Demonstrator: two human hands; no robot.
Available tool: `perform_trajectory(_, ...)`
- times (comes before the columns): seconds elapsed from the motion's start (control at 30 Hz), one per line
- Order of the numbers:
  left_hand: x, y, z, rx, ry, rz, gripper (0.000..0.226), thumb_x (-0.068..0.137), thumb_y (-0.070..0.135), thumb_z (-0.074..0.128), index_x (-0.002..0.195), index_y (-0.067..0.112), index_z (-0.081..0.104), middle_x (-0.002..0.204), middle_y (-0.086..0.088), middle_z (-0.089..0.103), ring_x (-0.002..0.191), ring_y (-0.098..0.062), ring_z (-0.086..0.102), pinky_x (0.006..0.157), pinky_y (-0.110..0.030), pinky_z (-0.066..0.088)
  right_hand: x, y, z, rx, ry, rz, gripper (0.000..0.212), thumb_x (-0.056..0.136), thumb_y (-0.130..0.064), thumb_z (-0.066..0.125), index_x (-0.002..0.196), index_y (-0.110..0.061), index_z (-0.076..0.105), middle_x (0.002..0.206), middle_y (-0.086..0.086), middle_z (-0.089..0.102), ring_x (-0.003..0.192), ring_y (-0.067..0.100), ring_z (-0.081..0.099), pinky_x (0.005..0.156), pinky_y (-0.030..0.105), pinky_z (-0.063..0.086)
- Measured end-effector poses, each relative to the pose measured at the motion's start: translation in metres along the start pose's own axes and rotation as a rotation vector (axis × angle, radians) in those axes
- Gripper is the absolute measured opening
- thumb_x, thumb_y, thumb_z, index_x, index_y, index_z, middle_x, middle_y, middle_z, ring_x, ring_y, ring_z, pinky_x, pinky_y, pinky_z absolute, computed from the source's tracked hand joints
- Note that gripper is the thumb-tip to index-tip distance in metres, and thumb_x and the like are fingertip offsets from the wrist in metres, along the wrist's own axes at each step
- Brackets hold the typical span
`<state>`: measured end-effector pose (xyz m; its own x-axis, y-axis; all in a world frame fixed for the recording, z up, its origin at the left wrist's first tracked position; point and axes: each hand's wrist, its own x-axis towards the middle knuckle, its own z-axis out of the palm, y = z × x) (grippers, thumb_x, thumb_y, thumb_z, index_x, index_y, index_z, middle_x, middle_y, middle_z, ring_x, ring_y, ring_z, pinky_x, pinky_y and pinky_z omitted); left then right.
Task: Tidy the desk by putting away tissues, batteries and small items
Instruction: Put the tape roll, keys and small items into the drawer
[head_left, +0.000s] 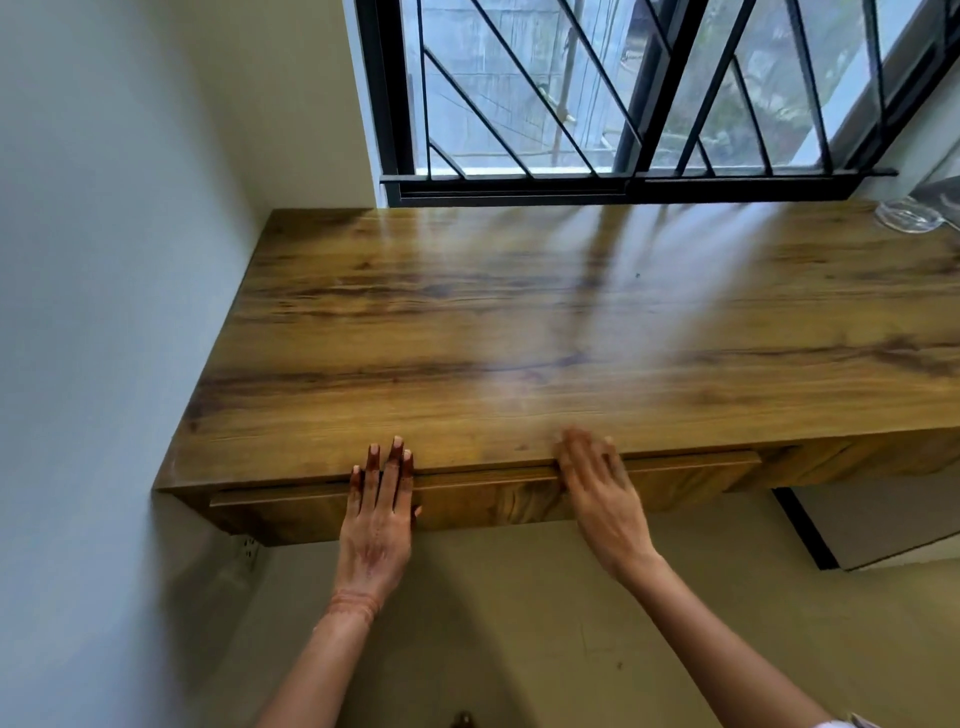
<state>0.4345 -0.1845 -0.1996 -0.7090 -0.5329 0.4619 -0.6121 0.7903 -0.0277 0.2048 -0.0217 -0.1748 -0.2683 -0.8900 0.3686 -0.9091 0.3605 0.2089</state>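
A wooden desk (519, 322) runs along the wall under a barred window. A shallow drawer (488, 501) sits in its front edge, closed flush. My left hand (379, 509) lies flat with straight fingers against the drawer front, fingertips reaching over the desk's edge. My right hand (602, 488), blurred by motion, is flat against the drawer front further right, fingers straight. Neither hand holds anything. No tissues, batteries or small items show on the desktop.
A clear glass dish (906, 215) stands at the desk's far right corner. The black window grille (597, 93) rises behind the desk, and a wall closes off the left side. A dark-edged cabinet (862, 525) sits under the desk at right.
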Motion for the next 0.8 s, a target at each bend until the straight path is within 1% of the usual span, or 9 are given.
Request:
perform_trajectory(0.07, -0.001, 0.000, -0.004, -0.014, 0.030, 0.020, 0.052, 0.102, 0.028, 0.008, 0.148, 0.007, 0.001, 0.158, -0.008, -0.008, 0.146, -0.027, -0.003, 0.120, -0.042, 0.000, 0.002, 0.012, -0.008, 0.031, -0.022, 0.071, 0.096, 0.073, -0.023, 0.072, 0.145, 0.001, 0.011, 0.153, 0.021, 0.010, 0.144, 0.031, 0.000, 0.115, 0.046, 0.009)
perform_trajectory(0.13, 0.009, -0.005, 0.011, -0.046, 0.054, 0.028, 0.050, 0.103, 0.028, 0.010, 0.148, 0.006, 0.011, 0.159, -0.008, -0.001, 0.146, -0.024, -0.001, 0.120, -0.040, 0.002, 0.009, 0.021, 0.007, 0.059, -0.070, 0.019, 0.096, 0.075, -0.034, 0.072, 0.144, 0.000, 0.014, 0.151, 0.019, 0.018, 0.144, 0.028, 0.005, 0.117, 0.042, 0.010)
perform_trajectory(0.23, 0.013, -0.003, 0.017, -0.077, 0.143, -0.008, 0.040, 0.100, 0.021, 0.027, 0.133, -0.001, 0.036, 0.145, -0.017, 0.033, 0.146, -0.024, 0.007, 0.120, -0.038, 0.007, 0.010, 0.020, 0.015, 0.095, -0.043, 0.039, 0.088, 0.077, -0.029, 0.071, 0.142, -0.001, 0.020, 0.149, 0.017, 0.027, 0.142, 0.026, 0.018, 0.118, 0.038, 0.011)
perform_trajectory(0.3, 0.016, -0.002, 0.016, -0.085, 0.190, -0.015, 0.036, 0.091, 0.016, 0.043, 0.123, 0.000, 0.043, 0.135, -0.018, 0.043, 0.139, -0.030, 0.024, 0.118, -0.039, 0.011, 0.014, 0.017, 0.014, 0.098, 0.020, 0.063, 0.079, 0.077, -0.022, 0.071, 0.139, 0.000, 0.027, 0.145, 0.017, 0.035, 0.139, 0.027, 0.026, 0.117, 0.036, 0.013)
perform_trajectory(0.4, 0.023, 0.001, 0.018, -0.071, 0.294, -0.047, 0.020, 0.090, 0.009, 0.045, 0.109, 0.001, 0.047, 0.125, -0.020, 0.050, 0.122, -0.034, 0.041, 0.113, -0.040, 0.020, 0.016, 0.010, 0.019, 0.111, 0.175, 0.094, 0.059, 0.084, -0.016, 0.058, 0.136, -0.001, 0.035, 0.139, 0.018, 0.045, 0.136, 0.023, 0.030, 0.115, 0.038, 0.020)
perform_trajectory(0.47, 0.026, 0.003, 0.024, -0.071, 0.345, -0.089, 0.012, 0.092, 0.003, 0.043, 0.104, 0.002, 0.047, 0.120, -0.021, 0.054, 0.119, -0.034, 0.044, 0.111, -0.041, 0.023, 0.016, 0.012, 0.028, 0.099, 0.237, 0.093, 0.054, 0.085, -0.014, 0.060, 0.133, -0.001, 0.041, 0.137, 0.017, 0.048, 0.133, 0.025, 0.036, 0.114, 0.039, 0.025)
perform_trajectory(0.67, 0.026, 0.009, 0.022, -0.079, 0.337, -0.140, 0.020, 0.100, 0.006, 0.026, 0.103, 0.002, 0.046, 0.113, -0.025, 0.062, 0.118, -0.034, 0.045, 0.111, -0.042, 0.023, 0.017, 0.017, 0.029, 0.092, 0.288, 0.053, 0.047, 0.091, -0.022, 0.050, 0.132, -0.002, 0.042, 0.135, 0.016, 0.049, 0.131, 0.026, 0.038, 0.113, 0.039, 0.024)
perform_trajectory(0.73, 0.026, 0.012, 0.021, -0.062, 0.330, -0.157, 0.014, 0.096, 0.000, 0.036, 0.105, 0.002, 0.045, 0.117, -0.024, 0.058, 0.119, -0.034, 0.044, 0.113, -0.041, 0.020, 0.018, 0.015, 0.028, 0.090, 0.274, 0.060, 0.049, 0.089, -0.020, 0.051, 0.133, -0.002, 0.040, 0.136, 0.016, 0.049, 0.131, 0.026, 0.037, 0.114, 0.039, 0.022)
perform_trajectory(0.8, 0.027, 0.016, 0.019, -0.042, 0.275, -0.196, 0.032, 0.080, -0.008, 0.058, 0.107, 0.001, 0.044, 0.123, -0.022, 0.051, 0.122, -0.034, 0.041, 0.115, -0.041, 0.015, 0.018, 0.015, 0.026, 0.088, 0.251, 0.061, 0.049, 0.089, -0.023, 0.049, 0.133, -0.002, 0.040, 0.136, 0.016, 0.049, 0.131, 0.026, 0.037, 0.114, 0.038, 0.021)
